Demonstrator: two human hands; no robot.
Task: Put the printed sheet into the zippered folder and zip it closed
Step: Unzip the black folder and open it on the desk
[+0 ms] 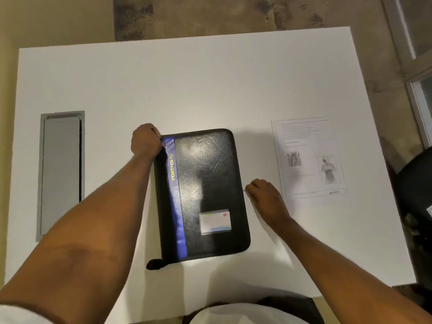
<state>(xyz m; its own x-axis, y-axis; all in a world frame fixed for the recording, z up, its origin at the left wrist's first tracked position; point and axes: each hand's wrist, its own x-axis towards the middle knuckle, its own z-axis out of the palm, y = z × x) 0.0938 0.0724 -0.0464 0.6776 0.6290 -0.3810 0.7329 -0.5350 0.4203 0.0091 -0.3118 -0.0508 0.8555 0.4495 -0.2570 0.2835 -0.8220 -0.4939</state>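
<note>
You see a white counter (210, 90) filling the frame, a grey cable hatch (61, 174) at left, mottled brown floor (233, 15) above, a window frame (418, 90) at right.

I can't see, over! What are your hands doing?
Left hand grips folder corner. Right hand pinches zipper pull. Sheet outside, on table. Nothing blocking.

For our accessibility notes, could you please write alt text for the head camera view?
A closed black zippered folder with a blue stripe lies on a white table; the left hand holds its top-left corner, and the right hand pinches something small at its right edge. The printed sheet lies to the right, untouched.
</note>
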